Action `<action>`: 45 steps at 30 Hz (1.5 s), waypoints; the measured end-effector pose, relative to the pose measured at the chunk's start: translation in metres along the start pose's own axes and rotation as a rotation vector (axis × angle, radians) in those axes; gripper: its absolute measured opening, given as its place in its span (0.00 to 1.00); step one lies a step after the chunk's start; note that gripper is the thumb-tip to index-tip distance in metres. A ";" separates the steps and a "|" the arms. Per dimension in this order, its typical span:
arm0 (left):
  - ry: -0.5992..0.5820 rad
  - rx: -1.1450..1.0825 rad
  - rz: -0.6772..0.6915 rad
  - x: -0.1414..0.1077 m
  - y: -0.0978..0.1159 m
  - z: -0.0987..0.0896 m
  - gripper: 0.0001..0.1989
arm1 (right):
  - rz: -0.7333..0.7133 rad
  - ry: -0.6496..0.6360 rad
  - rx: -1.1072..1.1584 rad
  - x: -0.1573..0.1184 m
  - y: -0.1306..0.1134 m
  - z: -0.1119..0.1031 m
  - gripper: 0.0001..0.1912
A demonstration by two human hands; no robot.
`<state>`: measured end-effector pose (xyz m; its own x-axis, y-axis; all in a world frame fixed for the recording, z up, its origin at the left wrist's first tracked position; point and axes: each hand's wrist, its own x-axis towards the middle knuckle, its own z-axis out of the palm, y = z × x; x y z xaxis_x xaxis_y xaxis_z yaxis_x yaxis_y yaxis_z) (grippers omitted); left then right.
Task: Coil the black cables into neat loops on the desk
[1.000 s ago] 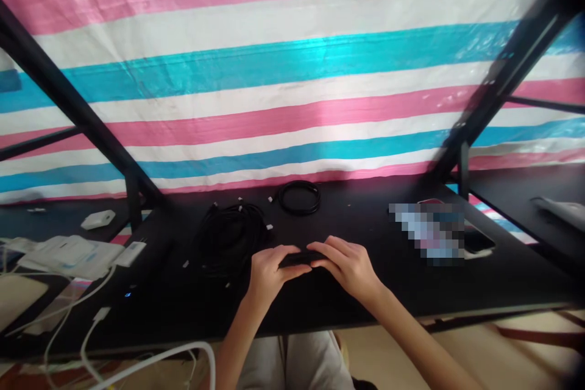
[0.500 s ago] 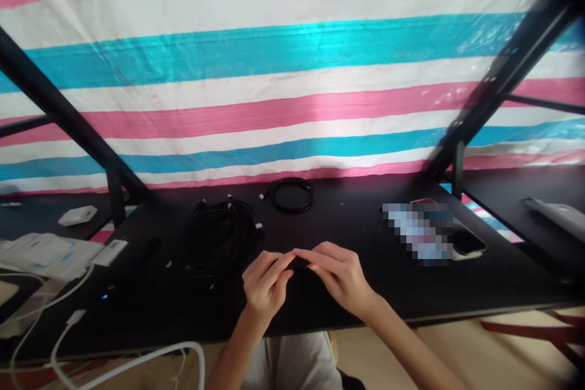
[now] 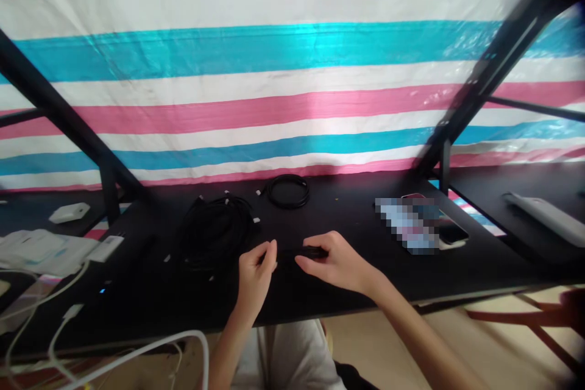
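Black table, dark held object indistinct.

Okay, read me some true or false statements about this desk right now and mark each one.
1. The small coil of cable lies beyond both hands. True.
2. The left hand and right hand are touching. False: a gap separates them.
3. The right hand's fingers curl about a dark item. True, though it is too dark to identify.
4. The big cable bundle is right of the small coil. False: it is left of it.
5. The backdrop is striped. True.
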<state>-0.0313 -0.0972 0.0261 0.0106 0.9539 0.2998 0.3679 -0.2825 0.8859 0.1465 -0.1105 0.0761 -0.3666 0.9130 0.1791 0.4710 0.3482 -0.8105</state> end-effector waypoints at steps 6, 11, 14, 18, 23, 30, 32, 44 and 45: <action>0.281 0.131 -0.143 -0.016 -0.024 -0.030 0.16 | 0.087 0.157 0.023 0.006 0.008 0.005 0.26; -0.211 0.141 -0.464 -0.031 -0.047 -0.040 0.24 | 0.206 0.282 0.182 -0.001 0.040 0.004 0.27; -0.257 -0.089 -0.555 -0.024 -0.050 -0.026 0.25 | 0.219 0.277 0.253 -0.006 0.048 0.007 0.27; -0.269 -0.399 -0.652 -0.007 -0.050 -0.008 0.30 | 0.195 0.275 0.315 -0.007 0.051 0.009 0.28; -0.127 -0.730 -0.367 -0.007 -0.047 -0.009 0.29 | 0.227 0.444 0.564 0.002 0.049 0.007 0.28; -0.068 -0.858 -0.217 -0.007 -0.031 -0.012 0.16 | 0.231 0.479 0.869 0.007 0.042 0.009 0.33; -0.113 -0.865 -0.228 -0.005 -0.029 -0.014 0.16 | 0.224 0.423 0.914 0.003 0.043 0.010 0.34; 0.027 -0.780 -0.114 -0.008 -0.010 -0.009 0.17 | -0.006 0.497 0.076 -0.005 0.008 0.001 0.25; 0.045 -0.768 -0.102 -0.008 -0.008 -0.007 0.17 | -0.042 0.488 -0.048 -0.006 -0.001 0.000 0.28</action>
<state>-0.0413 -0.1032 0.0191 -0.0330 0.9786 0.2033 -0.3829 -0.2003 0.9018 0.1481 -0.1160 0.0764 0.0273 0.8870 0.4610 0.5041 0.3860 -0.7726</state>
